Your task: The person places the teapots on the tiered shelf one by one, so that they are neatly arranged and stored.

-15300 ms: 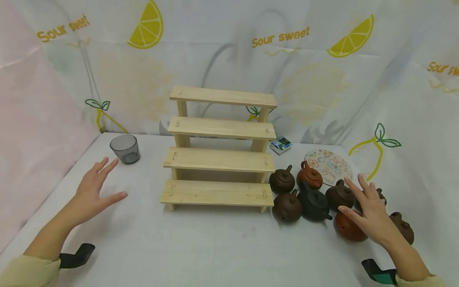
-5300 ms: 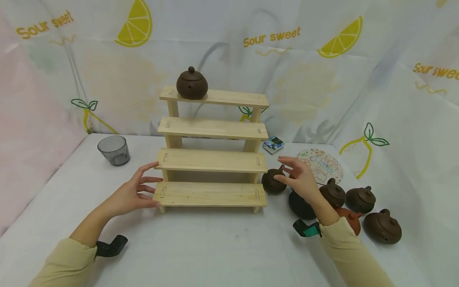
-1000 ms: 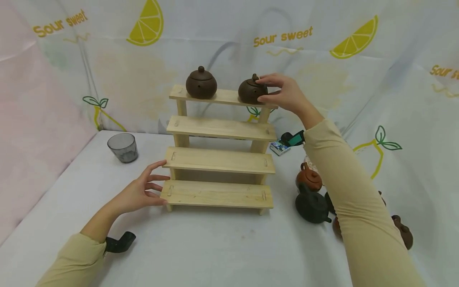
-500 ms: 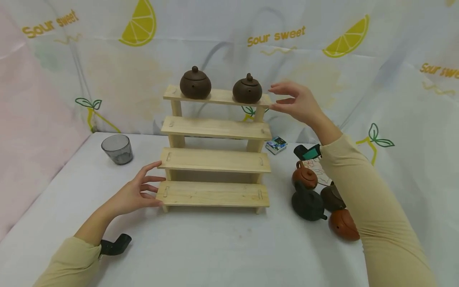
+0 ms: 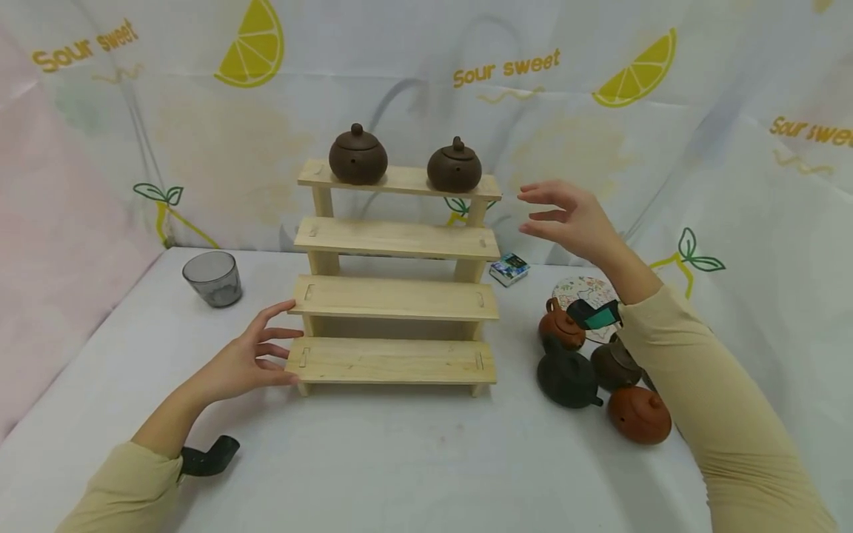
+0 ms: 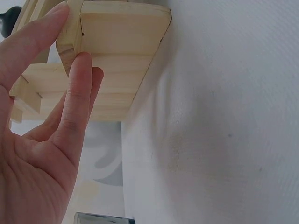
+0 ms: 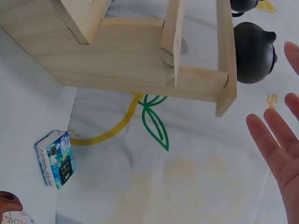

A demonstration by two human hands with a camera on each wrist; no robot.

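Worktop (image 5: pixel 413 459) covered in plain white cloth, lightly creased; it fills the lower half of the head view. Backdrop behind and to the right is a white sheet printed with lemon slices (image 5: pixel 249 46) and "Sour sweet" lettering; a pale pink panel (image 5: pixel 60 244) closes the left side. At frame centre stands a four-tier wooden step shelf (image 5: pixel 395 296) of pale unfinished wood. On its top tier, upper centre, sit two dark brown clay teapots: left teapot (image 5: pixel 358 156) and right teapot (image 5: pixel 455 166), apart from each other, both upright. Left hand (image 5: pixel 243 359) at lower left of centre, fingers (image 6: pixel 77 88) straight and relaxed, fingertips touching the left end of the bottom tier, gripping nothing; the left wrist view shows them laid against the board's end. Right hand (image 5: pixel 573 218) in the air right of centre, beside the right end of the top tiers, fingers spread and slightly bent, holding nothing, clear of the right teapot. On the worktop at right, below that arm, a cluster of clay teapots: reddish-brown teapot (image 5: pixel 560 327), dark green-black teapot (image 5: pixel 565 377), brown teapot (image 5: pixel 613 364), orange-brown teapot (image 5: pixel 638 414). Behind them, a round patterned fan or mat (image 5: pixel 589 290), partly covered. Small blue printed box (image 5: pixel 509 269) lies just right of the shelf's back leg. Grey translucent cup (image 5: pixel 212 277) stands at left, well apart from the shelf.
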